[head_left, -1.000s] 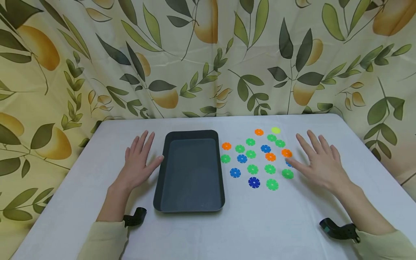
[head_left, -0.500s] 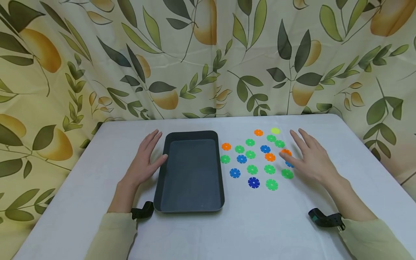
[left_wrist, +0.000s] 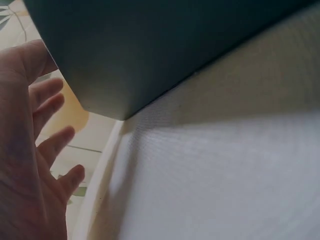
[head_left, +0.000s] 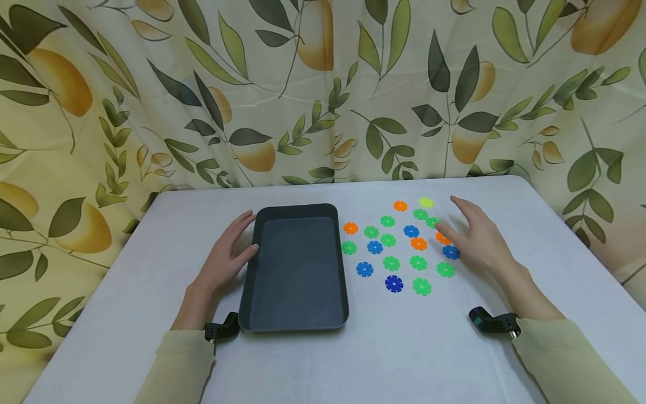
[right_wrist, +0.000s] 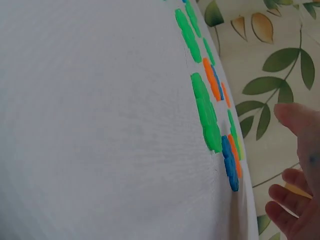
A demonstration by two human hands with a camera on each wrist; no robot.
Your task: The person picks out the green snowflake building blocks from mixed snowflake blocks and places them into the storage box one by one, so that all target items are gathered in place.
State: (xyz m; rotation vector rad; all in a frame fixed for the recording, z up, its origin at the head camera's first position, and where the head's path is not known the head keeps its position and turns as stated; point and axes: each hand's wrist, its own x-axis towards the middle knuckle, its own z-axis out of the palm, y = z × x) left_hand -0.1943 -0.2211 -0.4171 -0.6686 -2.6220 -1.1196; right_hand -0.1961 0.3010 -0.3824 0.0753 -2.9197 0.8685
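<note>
A dark grey rectangular tray point(head_left: 298, 269) with raised sides lies on the white table. My left hand point(head_left: 225, 259) is at its left side, thumb and fingertips by the rim; whether they touch it I cannot tell. To the right of the tray several flat, notched plastic discs are spread in green, blue, orange and yellow, among them a dark blue disc point(head_left: 394, 284). My right hand point(head_left: 480, 242) hovers at their right edge with nothing in it, its thumb tip over an orange disc point(head_left: 443, 239). Just below that hand lies a blue disc point(head_left: 451, 252).
A white cloth covers the table point(head_left: 404, 353). Behind it hangs a curtain point(head_left: 303, 112) printed with leaves and fruit. Each wrist wears a black camera mount, such as the right mount point(head_left: 492, 322).
The left hand has moved right, up to the tray's rim. My right hand has drifted left over the discs' right edge, its fingers closer together. Tray and discs lie as before.
</note>
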